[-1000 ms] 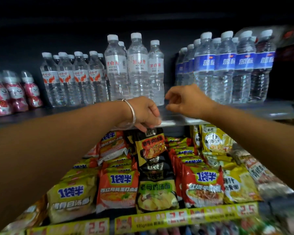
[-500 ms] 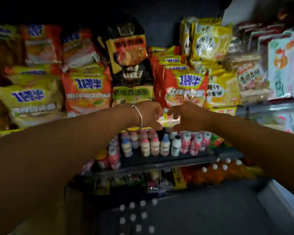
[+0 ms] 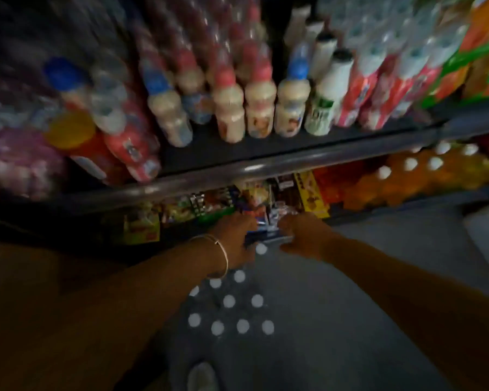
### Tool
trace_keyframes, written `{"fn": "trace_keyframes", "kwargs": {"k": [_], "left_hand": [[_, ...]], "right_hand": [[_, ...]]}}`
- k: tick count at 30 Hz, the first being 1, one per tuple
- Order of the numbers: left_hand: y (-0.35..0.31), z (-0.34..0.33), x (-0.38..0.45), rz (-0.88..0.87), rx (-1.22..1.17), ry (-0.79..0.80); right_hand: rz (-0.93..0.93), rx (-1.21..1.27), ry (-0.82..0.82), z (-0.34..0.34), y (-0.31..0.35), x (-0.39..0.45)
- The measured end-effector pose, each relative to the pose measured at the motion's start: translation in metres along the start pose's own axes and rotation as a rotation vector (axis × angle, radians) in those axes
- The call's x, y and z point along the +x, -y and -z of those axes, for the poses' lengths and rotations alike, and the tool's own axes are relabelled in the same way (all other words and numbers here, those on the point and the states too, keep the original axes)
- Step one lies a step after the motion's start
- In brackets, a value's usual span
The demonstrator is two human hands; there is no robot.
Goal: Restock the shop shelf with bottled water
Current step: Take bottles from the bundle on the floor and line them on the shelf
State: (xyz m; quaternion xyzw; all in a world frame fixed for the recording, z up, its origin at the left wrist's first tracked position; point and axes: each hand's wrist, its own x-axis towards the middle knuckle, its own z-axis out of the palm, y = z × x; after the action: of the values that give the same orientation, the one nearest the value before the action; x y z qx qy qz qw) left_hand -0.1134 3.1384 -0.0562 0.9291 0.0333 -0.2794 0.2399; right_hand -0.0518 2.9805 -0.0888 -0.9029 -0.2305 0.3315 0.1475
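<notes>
A pack of water bottles (image 3: 228, 301) stands on the grey floor below me, showing as several white caps in rows. At its far end, blue bottle labels (image 3: 266, 234) show between my two hands. My left hand (image 3: 235, 235), with a metal bangle on the wrist, is down at the left of those bottles with fingers curled. On their right side, my right hand (image 3: 302, 235) is also curled. The blur hides whether either hand grips a bottle.
Small milky drink bottles (image 3: 260, 108) fill the shelf above, behind a dark shelf rail (image 3: 266, 165). Below it are snack packets (image 3: 181, 210) and orange drinks with white caps (image 3: 407, 170). Grey floor (image 3: 350, 306) lies to the right of the pack.
My view has swung down from the water shelf past the noodle packets to the floor. Both hands have dropped from the top shelf edge to the far end of the bottle pack.
</notes>
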Motion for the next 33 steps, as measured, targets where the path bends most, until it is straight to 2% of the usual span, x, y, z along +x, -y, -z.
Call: {"fn": "trace_keyframes", "kwargs": {"k": [4, 9, 14, 19, 21, 26, 33], "left_hand": [[0.054, -0.077, 0.047, 0.031, 0.030, 0.043], [0.096, -0.134, 0.100, 0.093, 0.090, -0.010], [0.127, -0.164, 0.138, 0.125, 0.124, -0.029], [0.144, -0.181, 0.154, 0.105, 0.153, -0.055], [0.146, -0.183, 0.156, 0.096, 0.168, -0.060], [0.137, -0.168, 0.147, 0.090, 0.183, -0.069], [0.079, -0.097, 0.088, 0.083, 0.221, -0.022]], "right_hand": [[-0.093, 0.110, 0.034, -0.090, -0.031, 0.057], [-0.177, 0.129, 0.018, -0.169, -0.059, 0.115], [-0.249, 0.221, -0.096, -0.223, -0.080, 0.160], [-0.212, 0.373, -0.309, -0.256, -0.081, 0.186], [-0.179, 0.365, -0.362, -0.258, -0.080, 0.188], [-0.157, 0.301, -0.375, -0.233, -0.074, 0.169], [0.004, 0.360, -0.328, -0.124, -0.037, 0.084]]}}
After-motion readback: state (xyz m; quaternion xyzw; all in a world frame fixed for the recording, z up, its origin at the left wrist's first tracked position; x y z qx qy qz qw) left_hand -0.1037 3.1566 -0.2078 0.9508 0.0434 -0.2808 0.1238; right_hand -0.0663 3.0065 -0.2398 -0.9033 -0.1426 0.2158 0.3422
